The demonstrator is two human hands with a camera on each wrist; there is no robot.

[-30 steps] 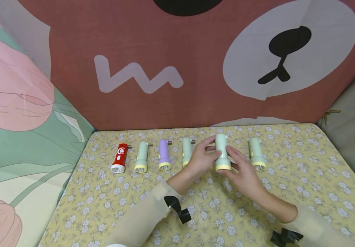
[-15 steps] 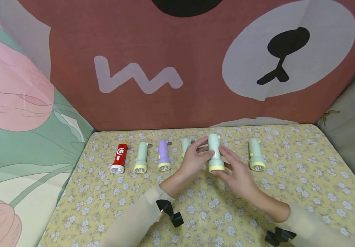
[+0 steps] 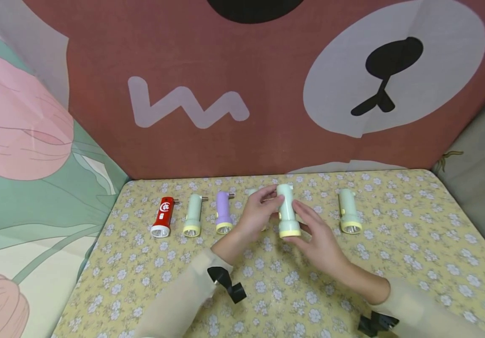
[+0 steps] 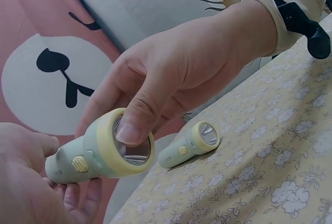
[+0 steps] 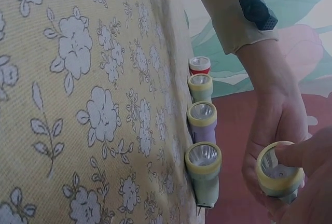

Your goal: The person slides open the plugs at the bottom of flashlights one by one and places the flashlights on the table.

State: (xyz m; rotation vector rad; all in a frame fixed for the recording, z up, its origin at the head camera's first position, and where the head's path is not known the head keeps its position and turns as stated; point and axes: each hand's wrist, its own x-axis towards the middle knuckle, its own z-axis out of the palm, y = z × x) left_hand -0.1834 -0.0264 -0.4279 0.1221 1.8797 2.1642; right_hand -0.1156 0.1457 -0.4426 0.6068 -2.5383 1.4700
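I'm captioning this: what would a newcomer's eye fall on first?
Likely the huge cartoon muzzle on the backdrop behind the table. Next, the pale green flashlight that the left hand and right hand hold above the table. Then perhaps the red flashlight, leftmost in the head view.

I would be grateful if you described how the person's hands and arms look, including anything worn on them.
The left hand and right hand are bare, with no gloves. The left sleeve and right sleeve are long, plain and cream-beige. A black, angular left attachment and a similar black right attachment are worn over the sleeves, near the wrists.
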